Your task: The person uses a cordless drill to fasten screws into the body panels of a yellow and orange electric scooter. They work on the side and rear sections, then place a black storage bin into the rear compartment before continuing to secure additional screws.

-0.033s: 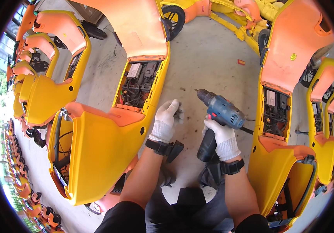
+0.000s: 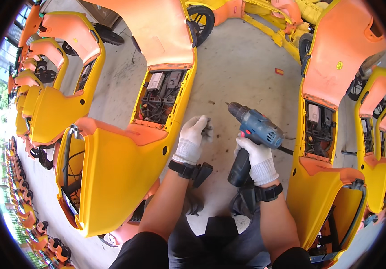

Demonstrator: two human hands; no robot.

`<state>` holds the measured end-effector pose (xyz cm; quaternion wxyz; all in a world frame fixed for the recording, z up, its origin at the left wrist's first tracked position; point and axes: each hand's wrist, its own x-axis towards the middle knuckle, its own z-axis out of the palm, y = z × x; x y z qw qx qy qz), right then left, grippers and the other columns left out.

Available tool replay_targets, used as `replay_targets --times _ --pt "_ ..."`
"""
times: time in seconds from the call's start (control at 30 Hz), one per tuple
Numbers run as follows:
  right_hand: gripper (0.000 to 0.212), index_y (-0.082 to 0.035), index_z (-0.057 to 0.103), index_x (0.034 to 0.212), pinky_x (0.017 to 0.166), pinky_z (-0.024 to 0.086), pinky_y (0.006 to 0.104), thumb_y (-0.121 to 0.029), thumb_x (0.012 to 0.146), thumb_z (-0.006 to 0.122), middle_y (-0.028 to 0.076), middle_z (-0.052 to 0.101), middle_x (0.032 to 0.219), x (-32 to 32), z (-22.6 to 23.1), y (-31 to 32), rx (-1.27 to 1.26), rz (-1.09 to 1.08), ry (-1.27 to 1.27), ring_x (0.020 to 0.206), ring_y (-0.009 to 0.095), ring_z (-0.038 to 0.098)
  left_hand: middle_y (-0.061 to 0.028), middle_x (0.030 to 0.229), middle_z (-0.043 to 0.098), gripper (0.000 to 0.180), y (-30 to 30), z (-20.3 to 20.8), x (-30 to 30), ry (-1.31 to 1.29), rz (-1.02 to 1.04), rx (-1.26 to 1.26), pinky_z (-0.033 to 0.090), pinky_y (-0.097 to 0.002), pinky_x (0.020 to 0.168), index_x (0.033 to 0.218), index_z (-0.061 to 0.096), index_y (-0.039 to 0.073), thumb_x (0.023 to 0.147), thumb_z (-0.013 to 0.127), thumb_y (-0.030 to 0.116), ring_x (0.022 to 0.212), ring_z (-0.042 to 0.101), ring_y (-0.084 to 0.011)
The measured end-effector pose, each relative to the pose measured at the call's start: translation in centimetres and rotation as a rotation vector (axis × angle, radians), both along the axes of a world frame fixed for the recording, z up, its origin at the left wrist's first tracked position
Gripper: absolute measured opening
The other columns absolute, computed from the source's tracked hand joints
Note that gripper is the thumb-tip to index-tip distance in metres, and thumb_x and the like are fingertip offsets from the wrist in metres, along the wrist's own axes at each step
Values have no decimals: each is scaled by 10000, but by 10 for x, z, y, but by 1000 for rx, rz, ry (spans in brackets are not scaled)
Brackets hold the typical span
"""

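Note:
In my right hand is a blue and black cordless drill, its chuck pointing to the upper left and a short bit at the tip. The fingers of that hand wrap round the handle. My left hand is held up to the left of the drill, apart from it, with thumb and fingers curled together; whatever they may hold is hidden. Both hands wear white knitted gloves, and black bands circle the wrists. Beside my left hand stands a yellow and orange scooter body with an uncovered bay of wiring and boxes.
A second yellow and orange scooter body stands to my right, its component bay uncovered too. More bodies line up at far left and far right. Yellow frame parts lie ahead. A small red and yellow piece is on the concrete floor.

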<state>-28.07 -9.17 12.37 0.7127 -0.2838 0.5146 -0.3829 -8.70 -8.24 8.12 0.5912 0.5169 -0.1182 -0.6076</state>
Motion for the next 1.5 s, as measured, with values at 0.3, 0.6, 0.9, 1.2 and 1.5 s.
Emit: replay_targets --times 0.3,0.6,0.9,1.2,1.5 --pt "180 -29 621 995 641 537 323 -76 842 704 53 618 817 1 -7 -4 -17 -4 -48 661 174 622 -69 872 605 191 -3 -7 1 5 -27 22 482 -318 671 1089 597 -8 956 571 126 746 570 -171" --pt "139 -36 610 946 618 518 326 -62 844 702 72 625 734 6 -1 -7 43 -80 -104 634 193 626 -48 852 600 228 -7 -10 7 -116 -69 24 483 -308 675 1124 627 -12 962 561 135 736 570 -156" --pt "174 -22 626 971 639 542 316 -104 850 720 62 636 767 5 -11 0 81 -153 -188 654 181 645 -64 860 576 256 -2 -9 -1 -54 -141 25 459 -282 660 1162 591 -53 960 517 85 714 554 -157" --pt "182 -32 631 929 636 538 324 -168 840 713 69 641 730 -36 -15 -6 125 -247 -53 657 197 650 -23 798 574 218 -4 -9 -13 -371 -218 96 451 -254 614 1045 658 -33 937 581 141 671 538 -112" --pt "203 -20 618 962 663 560 326 -151 843 719 75 643 758 -38 -19 -22 145 -276 -108 678 200 658 27 696 499 269 -8 -13 -19 -473 -297 155 389 -230 515 980 680 -8 951 572 237 564 482 -73"
